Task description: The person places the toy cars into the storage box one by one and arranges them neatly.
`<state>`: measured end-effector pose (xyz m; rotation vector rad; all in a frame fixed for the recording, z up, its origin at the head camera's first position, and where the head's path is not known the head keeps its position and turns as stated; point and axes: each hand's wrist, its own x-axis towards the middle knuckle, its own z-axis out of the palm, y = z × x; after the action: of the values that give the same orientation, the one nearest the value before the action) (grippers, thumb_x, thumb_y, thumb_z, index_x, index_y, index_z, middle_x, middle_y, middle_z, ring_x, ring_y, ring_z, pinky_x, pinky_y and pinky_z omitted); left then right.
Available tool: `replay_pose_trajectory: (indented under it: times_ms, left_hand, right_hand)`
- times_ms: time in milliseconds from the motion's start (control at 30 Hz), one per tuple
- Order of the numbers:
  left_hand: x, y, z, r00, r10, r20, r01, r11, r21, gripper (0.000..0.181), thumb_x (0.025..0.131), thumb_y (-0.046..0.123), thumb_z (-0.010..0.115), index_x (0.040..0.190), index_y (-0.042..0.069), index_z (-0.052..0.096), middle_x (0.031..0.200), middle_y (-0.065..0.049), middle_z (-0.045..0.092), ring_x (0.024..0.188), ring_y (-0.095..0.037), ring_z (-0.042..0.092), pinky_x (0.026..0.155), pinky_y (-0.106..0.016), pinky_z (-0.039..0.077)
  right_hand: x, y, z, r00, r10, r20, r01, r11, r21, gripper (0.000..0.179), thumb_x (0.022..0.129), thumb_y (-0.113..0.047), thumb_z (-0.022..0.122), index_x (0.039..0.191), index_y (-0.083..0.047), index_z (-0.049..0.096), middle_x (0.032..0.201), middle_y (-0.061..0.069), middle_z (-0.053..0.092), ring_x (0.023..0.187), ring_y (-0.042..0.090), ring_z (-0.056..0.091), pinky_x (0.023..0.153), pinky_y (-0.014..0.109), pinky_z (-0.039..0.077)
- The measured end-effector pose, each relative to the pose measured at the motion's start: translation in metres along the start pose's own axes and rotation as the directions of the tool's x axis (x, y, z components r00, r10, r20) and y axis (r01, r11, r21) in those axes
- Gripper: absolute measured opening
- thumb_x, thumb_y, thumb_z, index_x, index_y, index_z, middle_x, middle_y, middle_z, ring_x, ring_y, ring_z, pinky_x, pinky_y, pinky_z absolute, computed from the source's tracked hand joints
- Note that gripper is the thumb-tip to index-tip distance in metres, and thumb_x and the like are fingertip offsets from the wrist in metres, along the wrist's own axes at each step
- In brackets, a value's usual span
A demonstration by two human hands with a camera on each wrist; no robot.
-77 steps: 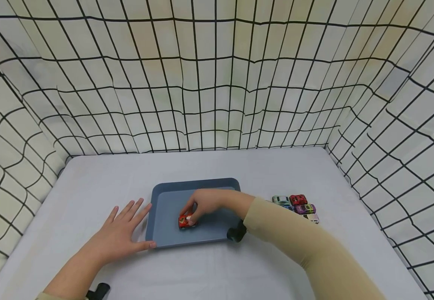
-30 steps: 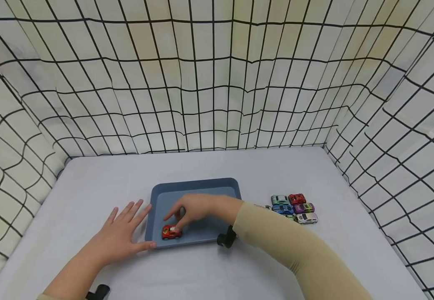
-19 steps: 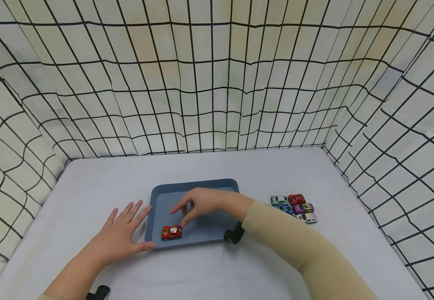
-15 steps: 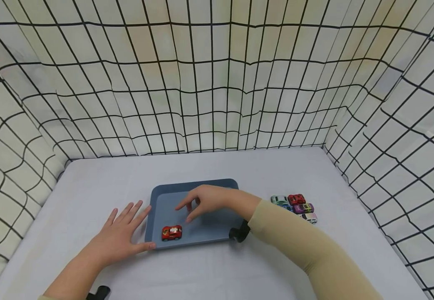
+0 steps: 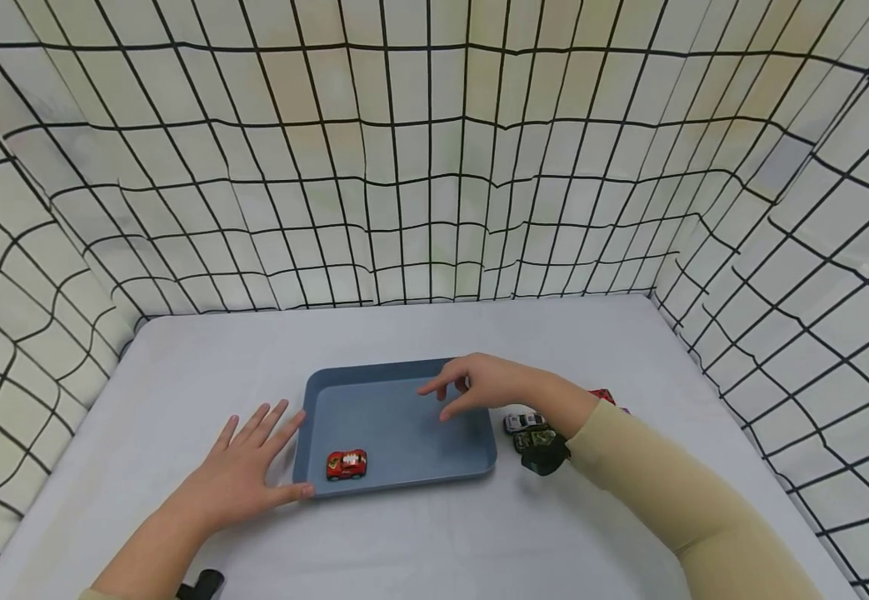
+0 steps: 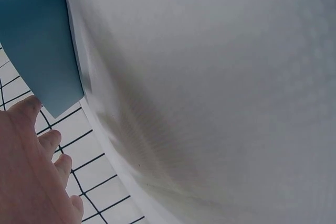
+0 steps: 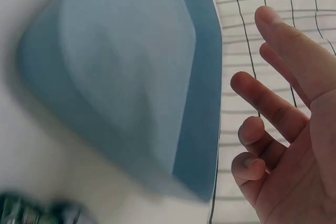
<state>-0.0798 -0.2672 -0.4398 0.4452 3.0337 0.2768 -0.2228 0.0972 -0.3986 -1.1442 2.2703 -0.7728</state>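
The left hand, fingers spread, holds nothing, thumb at the tray's near left corner. The red car sits inside that corner. The right hand, fingers loosely parted, holds nothing above the far right corner; cars stand beyond.

Red car in tray, fingers above

Below centre in your head view, you have a smooth, plastic-looking tray and a glossy car; your sleeve, lower right, is matt cloth.
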Motion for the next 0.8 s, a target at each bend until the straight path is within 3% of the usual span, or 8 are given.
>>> replay_pose_trajectory:
  times_ms: [200,533,800]
  left_hand:
    - [0.002,-0.001,0.001,1.000,-0.001,0.004,0.001,1.000,0.010,0.110,0.072,0.082,0.061,0.155,0.013,0.035,0.159,-0.021,0.027,0.145,-0.045,0.020,0.114,-0.069,0.009]
    - [0.002,-0.002,0.002,1.000,-0.002,0.003,0.002,1.000,0.017,0.112,0.072,0.085,0.058,0.155,0.013,0.035,0.159,-0.021,0.027,0.145,-0.045,0.021,0.114,-0.069,0.010]
    - [0.002,-0.002,0.001,1.000,-0.010,0.006,0.010,1.000,0.017,0.112,0.071,0.085,0.058,0.155,0.013,0.035,0.159,-0.021,0.027,0.146,-0.045,0.020,0.114,-0.069,0.009]
  right_hand:
    - [-0.032,0.019,-0.009,1.000,0.017,-0.001,-0.017,1.000,-0.016,0.048,0.087,-0.033,0.077,0.132,-0.020,0.066,0.109,0.002,0.068,0.073,0.014,0.052,0.064,0.027,0.046]
    - [-0.079,0.049,-0.022,0.993,0.119,-0.012,-0.119,0.991,-0.058,0.045,0.088,-0.032,0.077,0.131,-0.020,0.068,0.110,-0.002,0.068,0.075,0.014,0.054,0.065,0.029,0.048]
    - [-0.097,0.058,-0.030,0.986,0.168,-0.019,-0.168,0.985,-0.034,0.046,0.086,-0.032,0.078,0.129,-0.020,0.068,0.111,-0.001,0.069,0.078,0.015,0.055,0.065,0.029,0.049]
